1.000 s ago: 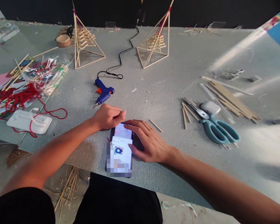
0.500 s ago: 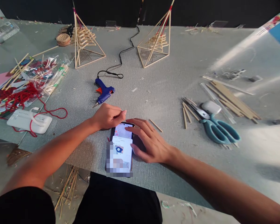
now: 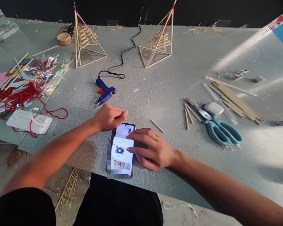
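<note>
A phone (image 3: 121, 150) lies flat near the front edge of the grey table (image 3: 169, 84), its screen lit. My right hand (image 3: 151, 149) rests on the phone's right side, with a fingertip touching the screen. My left hand (image 3: 108, 117) sits loosely curled on the table just beyond the phone's upper left corner, holding nothing. A blue glue gun (image 3: 104, 92) lies a little farther back, its black cord running to the far edge.
Two stick pyramids (image 3: 87, 40) (image 3: 158, 40) stand at the back. Teal scissors (image 3: 218, 127), loose sticks (image 3: 190, 111) and wooden strips (image 3: 235, 100) lie right. Red yarn (image 3: 21, 97), plastic packets and a white box (image 3: 29, 121) lie left. One short stick (image 3: 157, 126) lies near my right hand.
My right hand has slid down toward me along the phone and its fingers have curled in, uncovering the top of the screen. The screen content has shifted. My left hand has stayed still.
</note>
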{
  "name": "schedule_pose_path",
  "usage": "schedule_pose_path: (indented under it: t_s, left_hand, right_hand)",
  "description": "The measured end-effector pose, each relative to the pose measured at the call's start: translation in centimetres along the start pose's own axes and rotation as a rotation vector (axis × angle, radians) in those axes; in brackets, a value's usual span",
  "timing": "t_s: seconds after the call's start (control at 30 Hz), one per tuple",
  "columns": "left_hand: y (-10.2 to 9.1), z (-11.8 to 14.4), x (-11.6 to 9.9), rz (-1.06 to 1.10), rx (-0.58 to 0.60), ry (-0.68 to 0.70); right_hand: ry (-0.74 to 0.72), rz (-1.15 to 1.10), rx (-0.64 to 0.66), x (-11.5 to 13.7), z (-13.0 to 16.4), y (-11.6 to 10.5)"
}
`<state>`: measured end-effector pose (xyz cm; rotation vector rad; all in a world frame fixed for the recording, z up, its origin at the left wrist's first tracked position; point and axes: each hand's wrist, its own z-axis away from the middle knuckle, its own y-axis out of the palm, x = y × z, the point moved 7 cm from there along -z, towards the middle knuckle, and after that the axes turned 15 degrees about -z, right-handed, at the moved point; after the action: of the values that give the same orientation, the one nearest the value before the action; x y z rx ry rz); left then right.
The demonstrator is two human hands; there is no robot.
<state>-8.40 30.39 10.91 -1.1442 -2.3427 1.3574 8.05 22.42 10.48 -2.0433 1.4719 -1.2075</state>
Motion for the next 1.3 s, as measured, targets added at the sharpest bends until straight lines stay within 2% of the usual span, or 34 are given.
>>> schedule_pose_path:
  t_s: [0.27, 0.43, 0.6, 0.77, 0.83, 1.3]
  left_hand:
    - [0.0, -0.1, 0.0, -0.015, -0.01, 0.008]
    - [0.1, 0.0, 0.1, -0.014, -0.016, 0.01]
    - [0.0, 0.0, 0.1, -0.021, -0.015, 0.007]
    - [0.0, 0.0, 0.0, -0.023, -0.002, 0.0]
    - [0.0, -0.1, 0.0, -0.027, -0.006, 0.007]
    - [-0.1, -0.2, -0.2, -0.022, -0.002, 0.012]
  right_hand:
    - [-0.053, -0.023, 0.143, 0.6, 0.0, 1.5]
    - [-0.056, -0.024, 0.17, 0.8, -0.1, 1.7]
    - [-0.046, 0.013, 0.136, 0.6, 0.0, 1.4]
    - [0.127, 0.092, -0.025, -0.8, 0.3, 0.2]
    - [0.163, 0.107, -0.051, -1.1, 0.4, 0.0]
    - [0.149, 0.085, -0.026, -0.9, 0.5, -0.1]
